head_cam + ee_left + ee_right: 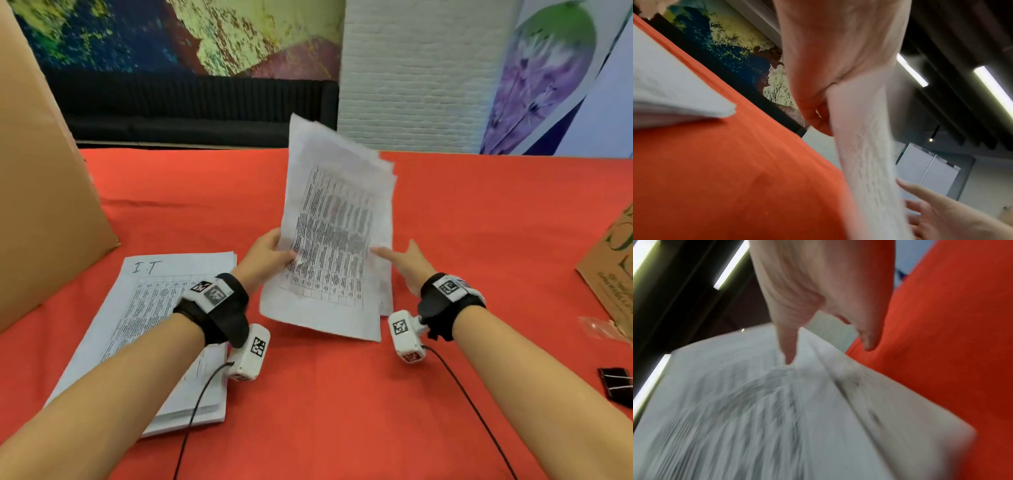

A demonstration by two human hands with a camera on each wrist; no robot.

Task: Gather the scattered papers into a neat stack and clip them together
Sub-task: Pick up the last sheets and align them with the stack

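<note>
A loose sheaf of printed papers (337, 236) is held up off the red worktop (479, 222), tilted with its top edge leaning toward 1 o'clock and its sheets fanned unevenly along the right side. The front sheet carries a dense printed table. The left hand (270, 255) grips the sheaf at its left edge, thumb over the front sheet and fingers behind; the left wrist view shows the same hand (838, 48) wrapped on the paper's edge (865, 162). The right hand (407, 262) sits at the sheaf's 3 o'clock edge with fingers straight and relaxed, its fingertips touching the paper; in the blurred right wrist view one finger (788, 344) lies against the sheets (756, 410) while another hangs free over the red cloth.

At 8 o'clock from the held sheaf, a thicker stack of papers (154, 308) lies flat on the worktop, marked "I.T" by hand at its top, partly under the left forearm. A large brown cardboard panel (37, 178) stands at 9 o'clock. At 3 o'clock, near the worktop's right edge, is a printed cardboard box (613, 270), with a clear plastic bag (596, 327) just beside it. Black binder clips (616, 385) lie at 4 o'clock, well apart from both hands.
</note>
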